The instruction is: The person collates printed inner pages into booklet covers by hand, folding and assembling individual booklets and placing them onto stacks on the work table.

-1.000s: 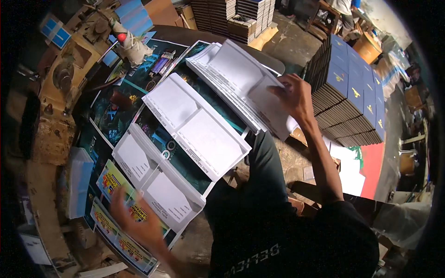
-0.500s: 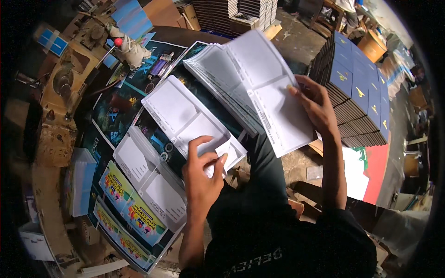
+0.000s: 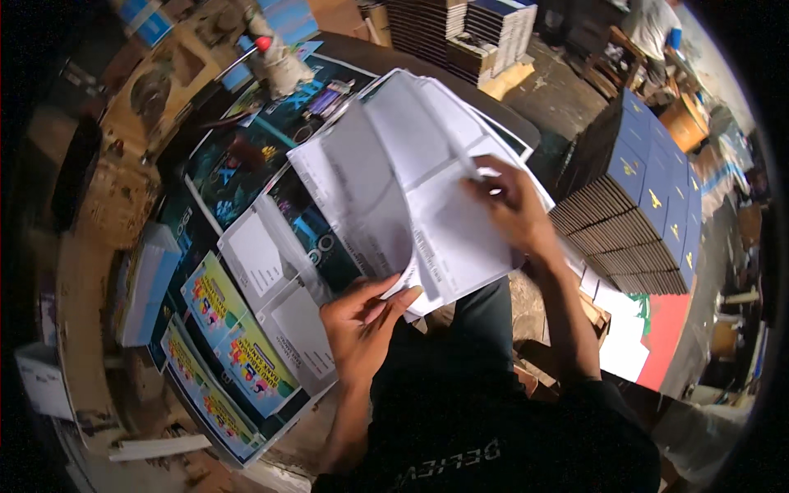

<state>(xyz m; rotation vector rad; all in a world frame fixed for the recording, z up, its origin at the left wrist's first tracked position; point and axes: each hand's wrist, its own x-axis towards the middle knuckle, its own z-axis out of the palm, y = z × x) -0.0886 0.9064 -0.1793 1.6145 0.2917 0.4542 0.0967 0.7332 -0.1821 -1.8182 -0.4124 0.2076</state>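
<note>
My left hand [image 3: 362, 322] is closed in a pinch on the lower corner of white printed sheets [image 3: 362, 185], thumb and forefinger together at the edge. One of these sheets curls upward along its right side. My right hand [image 3: 518, 209], slightly smeared by motion, has its fingers bent together at the edge of another white printed sheet [image 3: 456, 234] that leans over the others. More pale sheets [image 3: 452, 111] lie fanned behind it. Left of my left hand are grey-white printed sheets [image 3: 261, 259] and yellow-and-blue printed covers [image 3: 251, 361] on the dark poster-covered table [image 3: 238, 177].
A tall block of stacked blue-covered books [image 3: 649, 181] stands at the right, with a red board [image 3: 670, 337] nearer me. Further stacks [image 3: 419, 33] rise at the back. A machine with a red knob [image 3: 262, 43] borders the table's left. Far right, another person [image 3: 653, 33] is partly visible.
My right hand has brought its sheet left and down over the sheets by my left hand. My left hand now pinches their corner. The whole view has shifted somewhat.
</note>
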